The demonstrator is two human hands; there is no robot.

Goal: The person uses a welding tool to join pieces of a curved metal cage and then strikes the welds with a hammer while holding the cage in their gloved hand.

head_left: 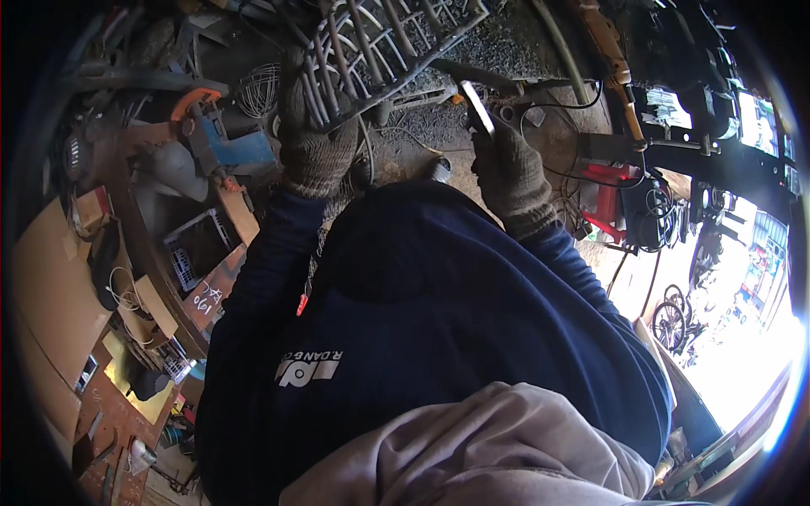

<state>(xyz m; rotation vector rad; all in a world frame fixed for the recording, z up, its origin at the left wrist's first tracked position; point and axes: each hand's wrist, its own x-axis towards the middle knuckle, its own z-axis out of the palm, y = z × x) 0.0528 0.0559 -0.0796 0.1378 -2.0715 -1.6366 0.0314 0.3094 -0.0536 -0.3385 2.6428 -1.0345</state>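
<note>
A metal rack of curved bars [363, 51] is tilted up at the top of the view. My left hand [316, 152], in a knitted work glove, is closed around its lower left corner. My right hand [513, 173], gloved the same way, is closed on a flat, pale, shiny strip [477, 108]. The strip sticks up from the fist, to the right of the rack and apart from it. Its held end is hidden in the glove, so its kind cannot be made out.
A blue and orange bench vise [224, 139] sits on the workbench at left, near a plastic crate [198, 244]. Cables [582, 173] and a red machine [603, 211] are at right. A bicycle [671, 320] stands outside. Dark debris litters the floor ahead.
</note>
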